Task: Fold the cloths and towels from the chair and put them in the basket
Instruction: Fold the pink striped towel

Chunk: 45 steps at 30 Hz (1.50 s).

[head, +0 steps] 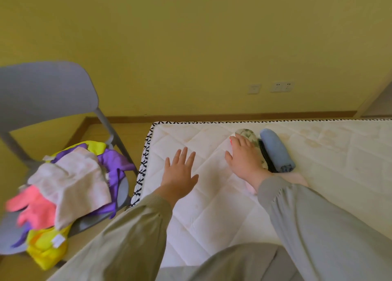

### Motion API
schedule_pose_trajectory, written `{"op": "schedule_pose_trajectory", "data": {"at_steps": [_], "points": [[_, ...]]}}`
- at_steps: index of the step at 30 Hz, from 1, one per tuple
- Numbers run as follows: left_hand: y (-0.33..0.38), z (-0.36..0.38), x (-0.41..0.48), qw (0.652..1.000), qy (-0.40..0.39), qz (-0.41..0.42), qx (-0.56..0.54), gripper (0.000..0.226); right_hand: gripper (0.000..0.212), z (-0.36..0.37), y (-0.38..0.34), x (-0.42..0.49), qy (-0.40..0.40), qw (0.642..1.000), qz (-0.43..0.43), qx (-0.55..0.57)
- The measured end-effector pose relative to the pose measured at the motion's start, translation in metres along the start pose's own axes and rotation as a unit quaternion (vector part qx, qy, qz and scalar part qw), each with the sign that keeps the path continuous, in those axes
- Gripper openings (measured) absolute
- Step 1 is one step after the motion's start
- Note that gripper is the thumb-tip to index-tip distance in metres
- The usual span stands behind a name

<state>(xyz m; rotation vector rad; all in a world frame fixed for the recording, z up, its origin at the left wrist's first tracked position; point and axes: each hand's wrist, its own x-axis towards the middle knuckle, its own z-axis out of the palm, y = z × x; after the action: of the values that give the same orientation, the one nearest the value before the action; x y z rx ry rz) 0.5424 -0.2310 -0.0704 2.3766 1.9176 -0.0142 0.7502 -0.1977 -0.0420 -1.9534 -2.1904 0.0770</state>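
A grey chair [48, 93] at the left carries a heap of cloths: a pale pink-white towel [78, 181] on top, purple [115, 160], coral [31, 208] and yellow [45, 249] cloths under it. On the white mattress [212, 206], my right hand [244, 159] rests flat with straight fingers on a rolled patterned cloth [248, 133]. A rolled blue towel [275, 150] lies just right of it, with a dark item between them. A pink cloth [297, 177] shows behind my right wrist. My left hand [180, 172] hovers open over bare mattress, fingers spread. No basket is in view.
The mattress has a black-and-white stitched edge [144, 159] beside the chair. A yellow wall with sockets [282, 87] stands behind, and wooden floor [118, 130] runs between it and the bed. My grey sleeves cross the lower frame.
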Motion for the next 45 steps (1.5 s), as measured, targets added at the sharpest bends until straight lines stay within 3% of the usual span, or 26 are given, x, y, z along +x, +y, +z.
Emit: {"op": "schedule_pose_trajectory", "data": {"at_steps": [10,23,27,31,33,40,45], "points": [[-0.067,-0.013,-0.035,0.999,0.022,-0.042,0.001,0.072,0.053,0.018,-0.089,0.005,-0.020,0.997,-0.063,0.046],[-0.260,-0.002,-0.139,0.976,0.008,-0.216,0.031,0.067,0.050,0.098,-0.302,0.002,-0.061,0.974,-0.184,0.116],[-0.295,0.012,-0.157,0.975,-0.014,-0.223,0.001,0.059,0.052,0.123,-0.345,-0.006,-0.126,0.959,-0.220,0.126],[-0.308,0.028,-0.167,0.981,-0.017,-0.193,-0.005,0.065,0.075,0.145,-0.363,-0.015,-0.239,0.932,-0.255,0.094],[-0.308,0.032,-0.165,0.984,-0.002,-0.179,0.017,0.055,0.086,0.153,-0.366,-0.018,-0.255,0.930,-0.260,0.053],[-0.298,0.011,-0.142,0.985,0.087,-0.146,0.040,0.008,0.090,0.163,-0.373,-0.018,-0.220,0.942,-0.245,0.060],[-0.287,-0.007,-0.124,0.959,0.182,-0.199,-0.085,0.007,0.068,0.148,-0.372,-0.007,-0.149,0.948,-0.238,0.150]]}}
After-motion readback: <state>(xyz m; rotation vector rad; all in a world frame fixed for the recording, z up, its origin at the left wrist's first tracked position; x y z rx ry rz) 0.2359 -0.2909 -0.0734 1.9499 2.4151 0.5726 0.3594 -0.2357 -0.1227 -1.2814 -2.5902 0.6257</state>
